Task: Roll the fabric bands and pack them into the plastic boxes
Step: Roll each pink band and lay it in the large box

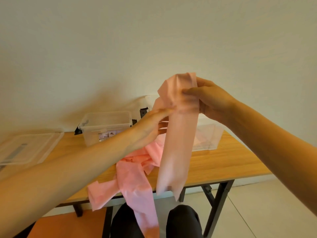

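One band (178, 143) gripped, left hand (151, 127), right hand (211, 102), box (106, 115) label (107, 135) blurred

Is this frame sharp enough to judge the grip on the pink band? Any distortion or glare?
Head view: motion blur smears the left hand, the fingers of the right hand and the long pink fabric band, so the left grip is unreadable; wide-angle distortion slants the wooden table; lighting is warm and even, without glare.
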The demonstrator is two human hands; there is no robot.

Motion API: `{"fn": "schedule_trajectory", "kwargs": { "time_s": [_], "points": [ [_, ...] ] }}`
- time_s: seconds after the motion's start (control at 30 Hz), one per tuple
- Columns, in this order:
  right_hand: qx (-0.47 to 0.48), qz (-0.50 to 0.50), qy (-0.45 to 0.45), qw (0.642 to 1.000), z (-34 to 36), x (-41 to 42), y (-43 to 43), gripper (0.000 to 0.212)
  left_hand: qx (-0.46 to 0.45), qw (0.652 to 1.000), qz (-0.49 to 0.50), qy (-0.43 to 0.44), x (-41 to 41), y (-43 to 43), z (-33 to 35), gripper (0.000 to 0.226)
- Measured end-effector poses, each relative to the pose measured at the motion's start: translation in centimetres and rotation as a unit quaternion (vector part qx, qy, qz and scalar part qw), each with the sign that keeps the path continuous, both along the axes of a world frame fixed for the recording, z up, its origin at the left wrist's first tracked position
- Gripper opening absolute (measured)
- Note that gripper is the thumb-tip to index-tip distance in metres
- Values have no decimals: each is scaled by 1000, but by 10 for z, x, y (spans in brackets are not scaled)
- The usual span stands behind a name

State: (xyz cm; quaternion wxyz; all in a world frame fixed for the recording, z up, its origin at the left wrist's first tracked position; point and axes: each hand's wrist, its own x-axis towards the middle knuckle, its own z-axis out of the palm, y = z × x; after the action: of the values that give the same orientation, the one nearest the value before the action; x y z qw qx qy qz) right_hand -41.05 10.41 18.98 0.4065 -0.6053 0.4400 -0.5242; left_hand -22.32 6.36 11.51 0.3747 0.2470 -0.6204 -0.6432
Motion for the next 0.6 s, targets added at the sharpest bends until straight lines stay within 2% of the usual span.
{"fn": "schedule_trajectory", "kwargs": {
  "time_s": [0.07, 0.17, 0.33, 0.43, 0.6],
  "points": [
    [3, 4, 10, 1000, 1, -3, 4, 38, -5, 1000, 4, -22, 0, 3, -4, 28],
    [-8, 17, -14, 1000, 1, -8, 7, 37, 13, 999, -16, -24, 3, 5, -10, 51],
    [-11, 45, -102, 994, -5, -9, 11, 32, 106, 978, -171, 61, 4, 8, -23, 76],
    [-5, 46, -100, 994, -8, -9, 13, 31, 111, 974, -183, 81, 1, 10, -23, 61],
    [-6, -17, -123, 992, -17, -16, 11, 29, 110, 981, -149, 49, 2, 18, -36, 59]
  ]
}}
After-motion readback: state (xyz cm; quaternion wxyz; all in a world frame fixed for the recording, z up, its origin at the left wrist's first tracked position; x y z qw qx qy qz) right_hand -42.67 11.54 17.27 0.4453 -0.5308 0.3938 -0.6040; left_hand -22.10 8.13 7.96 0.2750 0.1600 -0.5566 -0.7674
